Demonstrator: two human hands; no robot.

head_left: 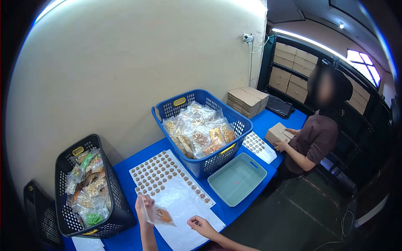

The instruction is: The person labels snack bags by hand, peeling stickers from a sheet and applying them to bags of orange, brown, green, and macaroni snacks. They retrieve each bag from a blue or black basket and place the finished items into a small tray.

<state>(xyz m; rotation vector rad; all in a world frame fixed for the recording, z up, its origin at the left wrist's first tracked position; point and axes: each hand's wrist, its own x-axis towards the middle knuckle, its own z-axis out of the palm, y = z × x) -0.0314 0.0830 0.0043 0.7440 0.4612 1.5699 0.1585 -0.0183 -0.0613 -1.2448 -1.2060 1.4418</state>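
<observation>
- Bench (293, 121): blue cover, runs along wall.
- Dark basket (121, 212): L end, upright, perforated.
- White paper (88, 244): nr front edge, by dark basket; partly out of view.
- Sticker sheets (151, 173): ctr, rows of rnd brown stickers.
- Blank white sheet (180, 213): overlaps them, nr front edge.
- Lg blue basket (217, 162): upright, mid-bench.
- Green tray (234, 180): just R of it, nr front edge.
- Another sticker sheet (260, 148): beyond tray.
- Flat cardboard stack (248, 101): nr wall.
- Blk plastic pile (279, 106): beside stack.
</observation>
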